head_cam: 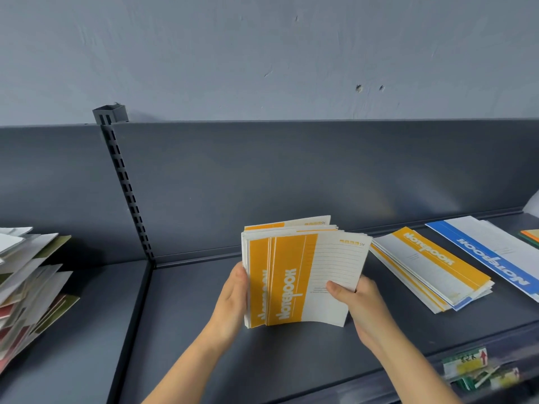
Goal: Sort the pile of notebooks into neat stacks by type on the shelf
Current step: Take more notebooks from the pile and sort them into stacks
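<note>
A jumbled pile of notebooks [26, 287] slumps at the far left of the shelf [204, 360]. Your left hand [233, 298] grips the yellow notebook bundle [291, 275], held upright at mid-shelf, and your right hand [361, 304] pinches its right edge. To the right, a yellow stack [431, 266] and blue notebooks [490, 252] lie flat.

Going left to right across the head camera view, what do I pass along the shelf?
mixed pile of notebooks → slotted upright → left hand → bundle of yellow notebooks held upright → right hand → flat yellow notebook stack → blue notebook stack
</note>
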{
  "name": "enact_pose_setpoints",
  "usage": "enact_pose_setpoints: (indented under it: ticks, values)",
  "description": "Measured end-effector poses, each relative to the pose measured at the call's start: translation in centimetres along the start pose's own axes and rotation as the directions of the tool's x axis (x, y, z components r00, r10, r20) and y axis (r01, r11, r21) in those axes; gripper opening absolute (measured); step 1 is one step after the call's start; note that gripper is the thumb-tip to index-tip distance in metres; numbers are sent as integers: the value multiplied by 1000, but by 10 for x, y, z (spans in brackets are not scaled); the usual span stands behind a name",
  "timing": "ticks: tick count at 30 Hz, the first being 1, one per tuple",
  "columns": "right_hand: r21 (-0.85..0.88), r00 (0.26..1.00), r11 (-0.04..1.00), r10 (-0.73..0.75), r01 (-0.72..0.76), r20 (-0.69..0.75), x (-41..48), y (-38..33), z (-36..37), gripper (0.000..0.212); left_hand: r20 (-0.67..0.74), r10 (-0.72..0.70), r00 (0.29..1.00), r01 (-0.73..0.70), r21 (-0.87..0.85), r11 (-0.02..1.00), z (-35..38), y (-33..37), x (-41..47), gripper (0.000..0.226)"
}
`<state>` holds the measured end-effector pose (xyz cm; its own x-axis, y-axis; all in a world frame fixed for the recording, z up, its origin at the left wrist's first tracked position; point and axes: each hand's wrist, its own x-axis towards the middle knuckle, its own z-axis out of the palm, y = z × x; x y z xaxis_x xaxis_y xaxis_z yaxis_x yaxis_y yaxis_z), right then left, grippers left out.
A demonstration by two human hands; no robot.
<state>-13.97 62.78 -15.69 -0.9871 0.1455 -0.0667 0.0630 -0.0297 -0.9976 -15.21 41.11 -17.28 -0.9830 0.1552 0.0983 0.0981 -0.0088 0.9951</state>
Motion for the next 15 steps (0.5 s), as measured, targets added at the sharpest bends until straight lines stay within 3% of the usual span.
enact_pose_setpoints:
  ticks: [3,8,11,15]
  values:
    - [-11,999,1000,-13,13,39,2,2,7,37,-101,51,994,-51,-2,999,15,1,1,43]
    - [-26,999,999,-37,37,-5,2,4,5,32,-237,16,971,-30,-55,998,21,-4,10,22]
    - [-19,998,999,-28,27,-51,2,3,-6,26,-100,1,995,-10,-90,996,10,-5,11,38]
    - [-12,998,1000,-4,4,-62,1,2,-17,24,79,-20,997,30,-118,993,-4,-6,11,37]
